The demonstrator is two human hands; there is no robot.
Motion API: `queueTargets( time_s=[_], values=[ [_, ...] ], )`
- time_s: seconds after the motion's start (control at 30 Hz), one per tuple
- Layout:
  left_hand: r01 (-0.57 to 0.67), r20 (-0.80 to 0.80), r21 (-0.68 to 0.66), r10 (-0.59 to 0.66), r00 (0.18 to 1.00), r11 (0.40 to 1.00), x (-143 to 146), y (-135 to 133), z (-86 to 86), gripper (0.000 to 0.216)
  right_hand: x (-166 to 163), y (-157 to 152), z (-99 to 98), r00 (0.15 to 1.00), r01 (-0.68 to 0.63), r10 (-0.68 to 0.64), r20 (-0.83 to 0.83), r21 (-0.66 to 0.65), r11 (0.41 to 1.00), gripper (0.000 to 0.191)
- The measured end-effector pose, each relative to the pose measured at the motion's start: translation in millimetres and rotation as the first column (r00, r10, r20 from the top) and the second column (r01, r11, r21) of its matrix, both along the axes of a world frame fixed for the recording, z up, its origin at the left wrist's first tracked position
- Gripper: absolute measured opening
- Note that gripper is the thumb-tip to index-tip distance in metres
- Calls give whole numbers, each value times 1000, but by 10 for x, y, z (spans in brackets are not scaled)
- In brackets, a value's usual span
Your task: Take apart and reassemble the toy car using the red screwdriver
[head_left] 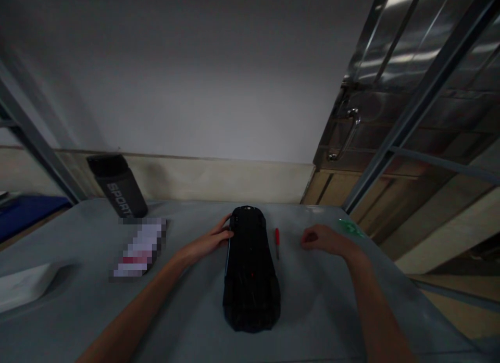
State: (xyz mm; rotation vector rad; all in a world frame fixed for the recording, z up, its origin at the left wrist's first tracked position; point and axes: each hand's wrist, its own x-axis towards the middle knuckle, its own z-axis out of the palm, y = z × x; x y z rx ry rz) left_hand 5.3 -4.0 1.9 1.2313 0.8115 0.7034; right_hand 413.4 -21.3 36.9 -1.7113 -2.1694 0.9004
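Observation:
A long black car-shaped object (250,269) lies underside up in the middle of the grey table (78,300). My left hand (209,240) rests against its left side near the far end, fingers touching the edge. My right hand (322,239) lies on the table to the right of it, fingers curled in loosely; whether anything is in them is hidden. Between the black object and my right hand lies a small red screwdriver (277,241).
A dark bottle marked SPORT (119,188) stands at the back left. A blurred card or packet (140,247) lies in front of it. A white box (27,285) sits at the left edge. Small green bits (349,227) lie near the right edge, beside a metal frame (410,118).

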Motion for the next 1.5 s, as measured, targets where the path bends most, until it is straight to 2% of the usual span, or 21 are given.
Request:
queueTargets(
  time_s=[0.4,0.67,0.83,1.03,1.3,1.5],
  values=[
    [-25,6,-1,25,1000,1000,5,21,-45,94,23,8,-1,994,74,-79,77,60,995,9],
    [-14,13,6,14,1000,1000,10,-37,42,94,4,26,-14,996,61,-65,69,60,996,14],
    [-7,27,3,7,1000,1000,1,-16,10,91,-58,58,-31,998,53,-55,32,63,997,14],
    [-8,27,3,8,1000,1000,2,5,-39,98,-114,65,-48,1000,25,-25,-6,49,998,12],
    [-6,11,1,6,1000,1000,13,-45,49,99,-71,63,-39,999,32,-33,18,57,998,10],
    [-13,-9,-3,13,1000,1000,17,-39,53,99,-71,72,-62,998,50,-52,44,60,997,9]
  ],
)
